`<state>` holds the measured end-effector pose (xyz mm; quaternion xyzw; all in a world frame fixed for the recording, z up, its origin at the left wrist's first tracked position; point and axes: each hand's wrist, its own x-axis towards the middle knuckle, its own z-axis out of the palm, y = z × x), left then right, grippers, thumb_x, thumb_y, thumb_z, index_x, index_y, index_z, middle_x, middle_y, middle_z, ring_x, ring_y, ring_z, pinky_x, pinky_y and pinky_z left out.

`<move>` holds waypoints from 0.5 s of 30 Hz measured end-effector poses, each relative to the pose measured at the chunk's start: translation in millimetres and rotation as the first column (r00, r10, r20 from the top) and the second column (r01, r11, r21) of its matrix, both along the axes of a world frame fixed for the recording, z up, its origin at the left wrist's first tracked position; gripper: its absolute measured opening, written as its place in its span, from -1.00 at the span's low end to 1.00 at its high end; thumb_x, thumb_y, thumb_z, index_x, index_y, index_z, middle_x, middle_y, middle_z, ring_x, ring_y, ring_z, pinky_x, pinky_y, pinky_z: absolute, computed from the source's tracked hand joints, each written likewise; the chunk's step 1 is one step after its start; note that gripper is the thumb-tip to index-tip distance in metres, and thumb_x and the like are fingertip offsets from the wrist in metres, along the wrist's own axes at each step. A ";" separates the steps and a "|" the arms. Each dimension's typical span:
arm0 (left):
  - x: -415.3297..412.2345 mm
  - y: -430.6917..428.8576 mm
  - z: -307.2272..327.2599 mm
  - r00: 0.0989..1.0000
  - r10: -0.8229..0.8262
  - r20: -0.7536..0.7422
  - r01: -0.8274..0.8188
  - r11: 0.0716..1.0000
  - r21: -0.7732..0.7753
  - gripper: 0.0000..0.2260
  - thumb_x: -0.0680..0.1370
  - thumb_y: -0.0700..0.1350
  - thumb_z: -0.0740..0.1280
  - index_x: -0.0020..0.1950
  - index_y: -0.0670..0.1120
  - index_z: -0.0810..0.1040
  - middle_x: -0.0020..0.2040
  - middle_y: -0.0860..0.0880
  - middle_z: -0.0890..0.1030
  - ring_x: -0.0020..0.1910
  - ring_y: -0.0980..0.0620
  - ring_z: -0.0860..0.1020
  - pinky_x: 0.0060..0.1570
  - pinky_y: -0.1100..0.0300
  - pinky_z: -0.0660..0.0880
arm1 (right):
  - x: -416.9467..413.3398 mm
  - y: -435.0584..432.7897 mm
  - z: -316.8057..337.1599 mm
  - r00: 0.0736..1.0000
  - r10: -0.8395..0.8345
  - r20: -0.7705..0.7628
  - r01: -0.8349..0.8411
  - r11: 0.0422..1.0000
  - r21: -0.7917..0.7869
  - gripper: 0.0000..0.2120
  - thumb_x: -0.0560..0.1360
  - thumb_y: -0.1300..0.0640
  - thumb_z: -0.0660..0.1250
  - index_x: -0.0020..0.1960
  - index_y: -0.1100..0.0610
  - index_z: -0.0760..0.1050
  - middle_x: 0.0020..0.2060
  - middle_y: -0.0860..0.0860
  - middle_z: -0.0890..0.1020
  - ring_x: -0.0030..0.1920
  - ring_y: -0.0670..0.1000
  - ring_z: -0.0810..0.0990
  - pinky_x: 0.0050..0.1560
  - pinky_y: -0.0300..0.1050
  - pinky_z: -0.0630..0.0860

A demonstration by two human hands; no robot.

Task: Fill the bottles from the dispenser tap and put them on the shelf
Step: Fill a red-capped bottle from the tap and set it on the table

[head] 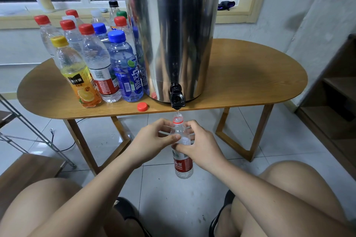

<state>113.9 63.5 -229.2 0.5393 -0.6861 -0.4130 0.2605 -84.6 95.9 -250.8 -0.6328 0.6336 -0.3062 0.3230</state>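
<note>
Left hand (pixel 154 136), right hand (pixel 200 148), both gripping bottle (pixel 183 165), forearms extended forward

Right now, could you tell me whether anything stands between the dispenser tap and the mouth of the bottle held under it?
Nothing visible does. The bottle is uncapped, its open mouth directly under the tap; the left hand and right hand grip it below the mouth, and a loose red cap lies aside on the table.

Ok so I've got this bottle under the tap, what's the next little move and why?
Probably lift the water bottle slightly, so its open mouth sits right at the black tap. A gap shows between them, and the bottle hangs over the tiled floor, where a spill would land. The left hand and right hand both grip its upper part.
</note>
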 end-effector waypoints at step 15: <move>-1.4 1.2 0.4 1.000 -0.008 -0.003 0.009 1.000 0.010 -0.70 0.57 0.18 0.54 0.26 0.20 0.60 0.20 0.16 0.70 0.14 0.15 0.71 0.16 0.01 0.71 | -1.0 -1.2 -1.5 1.000 0.006 -0.012 -0.006 1.000 -0.002 -0.31 0.46 -0.19 0.60 0.47 -0.16 0.35 0.32 -0.12 0.59 0.24 -0.04 0.61 0.22 0.03 0.68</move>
